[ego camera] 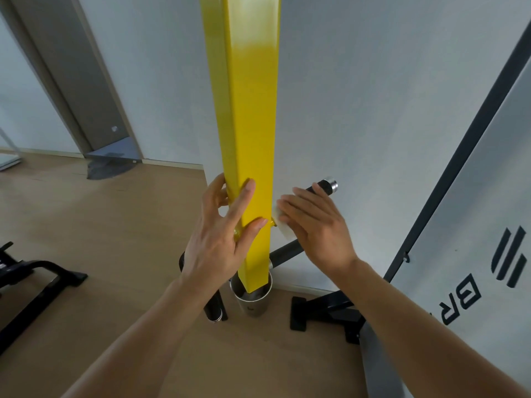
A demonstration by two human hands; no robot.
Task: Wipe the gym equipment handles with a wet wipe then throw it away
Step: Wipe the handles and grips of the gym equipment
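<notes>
A tall yellow square post (250, 110) stands upright in the middle of the view. My left hand (221, 239) grips its lower part, thumb on the left side and fingers on the front face. A black handle bar with a chrome end cap (327, 183) sticks out to the right of the post. My right hand (316, 225) lies over this handle, pressing a white wet wipe (283, 225) against it close to the post. A second black handle (214, 308) points down to the left, partly hidden behind my left forearm.
A steel cup (253, 300) surrounds the post's foot on the wooden floor. A black frame base (321, 311) lies to the right, beside a white banner with a dark frame (459, 168). Another black equipment foot (34, 280) is at the left. A white wall stands close behind.
</notes>
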